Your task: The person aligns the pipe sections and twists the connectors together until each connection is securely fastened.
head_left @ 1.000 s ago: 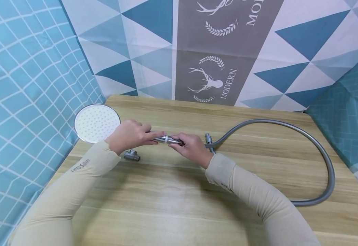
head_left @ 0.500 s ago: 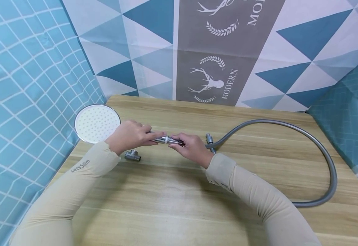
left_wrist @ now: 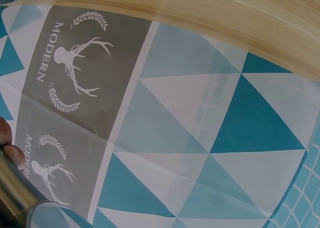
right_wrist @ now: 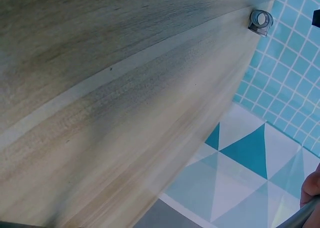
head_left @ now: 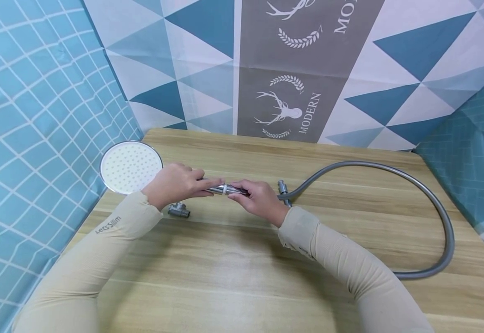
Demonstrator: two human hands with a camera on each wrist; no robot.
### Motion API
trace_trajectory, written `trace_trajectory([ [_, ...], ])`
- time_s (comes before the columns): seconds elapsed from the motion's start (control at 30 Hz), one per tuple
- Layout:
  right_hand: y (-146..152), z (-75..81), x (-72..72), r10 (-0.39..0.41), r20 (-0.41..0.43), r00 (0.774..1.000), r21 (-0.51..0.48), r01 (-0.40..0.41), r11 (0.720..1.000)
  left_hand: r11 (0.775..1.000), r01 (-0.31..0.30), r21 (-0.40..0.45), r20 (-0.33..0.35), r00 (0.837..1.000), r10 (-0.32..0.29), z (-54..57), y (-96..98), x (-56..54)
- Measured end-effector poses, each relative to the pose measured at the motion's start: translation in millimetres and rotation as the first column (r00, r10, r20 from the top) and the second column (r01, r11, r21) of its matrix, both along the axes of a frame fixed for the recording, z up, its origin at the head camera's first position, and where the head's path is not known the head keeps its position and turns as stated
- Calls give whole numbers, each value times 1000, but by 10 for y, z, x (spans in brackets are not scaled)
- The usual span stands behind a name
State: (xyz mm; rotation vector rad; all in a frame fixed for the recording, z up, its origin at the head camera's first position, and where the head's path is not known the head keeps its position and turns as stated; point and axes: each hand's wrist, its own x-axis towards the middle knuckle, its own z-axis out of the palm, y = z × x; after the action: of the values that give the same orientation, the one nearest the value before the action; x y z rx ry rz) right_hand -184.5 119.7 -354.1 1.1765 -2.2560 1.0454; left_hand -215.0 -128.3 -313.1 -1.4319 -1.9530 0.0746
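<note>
My left hand (head_left: 175,184) grips the chrome handle (left_wrist: 17,190) of a round shower head (head_left: 131,167), whose white nozzle face is turned up at the left. In line with that handle, my right hand (head_left: 260,202) pinches the metal end fitting (head_left: 236,190) of a grey shower hose (head_left: 440,210). A white ring (head_left: 225,188) shows at the joint between handle and fitting. Both hands meet above the wooden table. Most of the handle is hidden behind the left fingers. In the right wrist view only a bit of fingers (right_wrist: 311,188) appears.
Below the left hand, a small chrome valve (head_left: 179,210) lies on the wooden table (head_left: 225,277). Another metal fitting (head_left: 282,187) lies beyond the right hand, beside the hose. The hose loops across the table's right side. Patterned wall coverings (head_left: 208,83) border the back and sides.
</note>
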Motion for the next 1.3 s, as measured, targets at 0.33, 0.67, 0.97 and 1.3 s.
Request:
trace_trajectory([
  [0.33,4,34,4,-22,30,999,48,20,999,1000,6,6,-13,1000,-6,-5,-3,-13],
  [0.67,3,31,3,-23,-40,999,71,25,997,1000,8,14,-21,1000,-8,-11,-4,-18],
  [0.97,-4,-47,-21,-27,-185,982,15,31,999,1000,12,2,-16,1000,-12,-11,-4,-17],
  [1.3,7,-47,-9,12,3,1000,-63,-12,998,1000,-5,-4,-5,1000,5,-18,-11,-7],
])
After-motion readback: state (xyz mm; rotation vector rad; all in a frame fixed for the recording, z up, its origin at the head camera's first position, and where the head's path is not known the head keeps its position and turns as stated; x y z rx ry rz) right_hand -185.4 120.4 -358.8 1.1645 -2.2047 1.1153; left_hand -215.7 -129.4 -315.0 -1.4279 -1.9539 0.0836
